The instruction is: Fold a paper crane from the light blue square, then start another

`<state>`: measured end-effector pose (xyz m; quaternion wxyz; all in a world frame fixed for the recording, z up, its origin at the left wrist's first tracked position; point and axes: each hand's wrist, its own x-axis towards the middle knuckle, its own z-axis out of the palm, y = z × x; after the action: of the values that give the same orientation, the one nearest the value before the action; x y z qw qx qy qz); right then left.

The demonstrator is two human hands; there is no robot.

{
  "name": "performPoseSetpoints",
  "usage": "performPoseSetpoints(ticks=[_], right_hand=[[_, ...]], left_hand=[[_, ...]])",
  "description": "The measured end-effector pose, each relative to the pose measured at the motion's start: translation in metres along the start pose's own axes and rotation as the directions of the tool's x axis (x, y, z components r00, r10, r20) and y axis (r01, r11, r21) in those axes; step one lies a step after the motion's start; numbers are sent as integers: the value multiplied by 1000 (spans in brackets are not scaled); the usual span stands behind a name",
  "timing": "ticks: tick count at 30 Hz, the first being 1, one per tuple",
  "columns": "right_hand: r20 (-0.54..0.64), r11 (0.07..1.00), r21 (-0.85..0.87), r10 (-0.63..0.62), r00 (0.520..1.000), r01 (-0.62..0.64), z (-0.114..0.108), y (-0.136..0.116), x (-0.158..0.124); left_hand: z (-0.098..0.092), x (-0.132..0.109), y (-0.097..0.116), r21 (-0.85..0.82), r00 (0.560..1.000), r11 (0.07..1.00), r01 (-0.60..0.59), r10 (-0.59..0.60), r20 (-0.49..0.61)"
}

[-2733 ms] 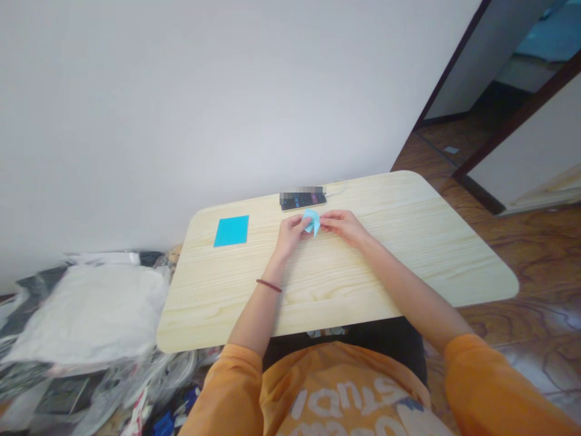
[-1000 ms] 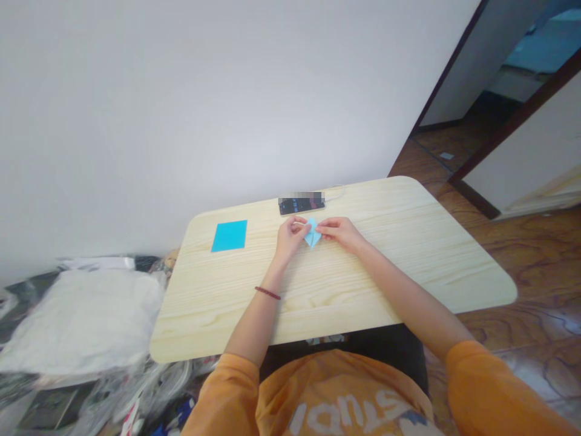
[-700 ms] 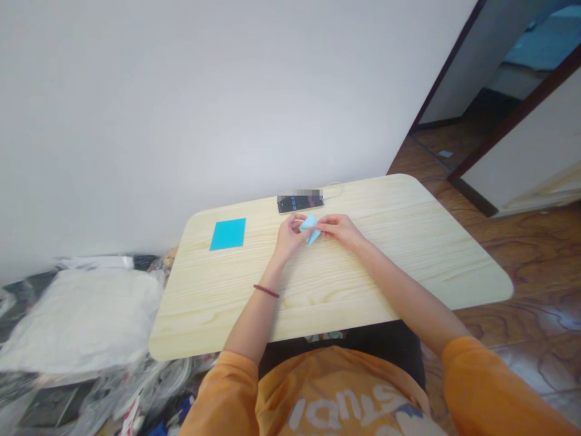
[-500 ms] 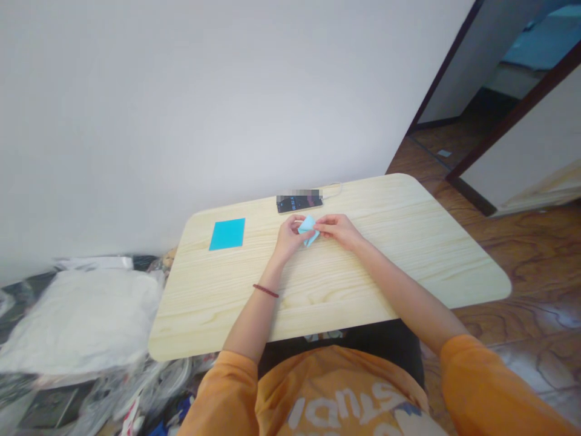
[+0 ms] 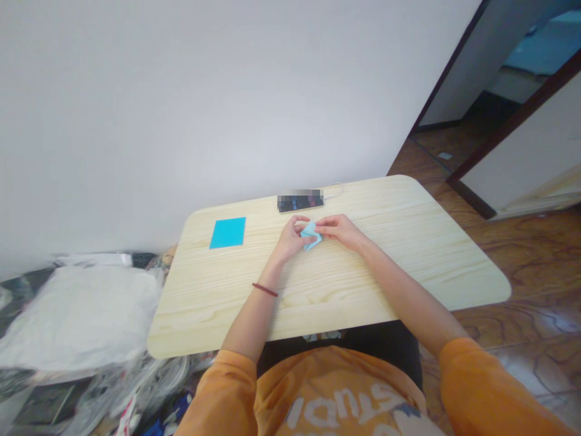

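**Hands:** Two are seen, both the wearer's own. The left hand (image 5: 290, 237) and the right hand (image 5: 339, 230) are drawn in narrowly, their fingertips meeting at the paper.

**Held paper:** One folded blue paper (image 5: 310, 235) is pinched between both hands, just above the table. Its exact folds are too small to tell.

**Loose paper:** One flat blue paper (image 5: 227, 232) is laid on the table, left of the left hand and apart from it.

**Phone:** One black phone (image 5: 300, 201) is laid beyond the hands, just past the fingertips. One white cable (image 5: 336, 190) is led from it, to the right.

**Wrist:** One dark red bracelet (image 5: 264, 289) is worn on the left wrist.

**Sleeves:** Two orange sleeves (image 5: 218, 393) are seen below the hands, on a matching orange shirt (image 5: 336, 387).

**Surface:** One pale wooden table (image 5: 385, 272) with rounded corners is spread beneath both hands.

**Room:** A white wall (image 5: 181, 109) is seen beyond the hands. A white bag (image 5: 77, 321) and clear plastic (image 5: 122, 387) are heaped left of the left arm. A brown patterned floor (image 5: 535, 254) is seen right of the right arm, and one doorway (image 5: 472, 121) beyond it.
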<state>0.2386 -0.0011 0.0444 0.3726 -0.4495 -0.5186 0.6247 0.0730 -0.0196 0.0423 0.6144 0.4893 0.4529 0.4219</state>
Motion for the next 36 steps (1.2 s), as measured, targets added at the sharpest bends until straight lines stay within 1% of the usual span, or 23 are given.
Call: performPoseSetpoints(ticks=[6,12,16,19,24,30,33,36], right_hand=[[-25,999,-40,1,1000,-2,3,-4,-3],[-68,999,-24,-34,997,33,4,-5,-2],[-82,999,-7,-42,996,42,6,-6,-2],[-97,999,-3,-32,995,32,7,-6,-3],[-94,999,-7,-34,995,34,8,-5,-3],[-91,998,-44,-56,994,52,4,-2,-1],[-68,996,-62,-64,996,60,2,-2,-1],[-36,997,-45,-62,997,61,-1,-3,-2]], left_hand=[[2,1,0,19,1000,1000,-11,10,18],[5,-2,4,63,999,997,-52,51,15],[7,-3,4,135,997,989,-52,59,-50],[8,-1,3,143,994,988,-64,76,-84],[8,0,1,140,991,988,-70,85,-104],[9,-1,1,139,994,989,-50,63,-94],[9,-1,1,125,995,991,-42,53,-85],[8,0,0,146,996,989,-38,50,-75]])
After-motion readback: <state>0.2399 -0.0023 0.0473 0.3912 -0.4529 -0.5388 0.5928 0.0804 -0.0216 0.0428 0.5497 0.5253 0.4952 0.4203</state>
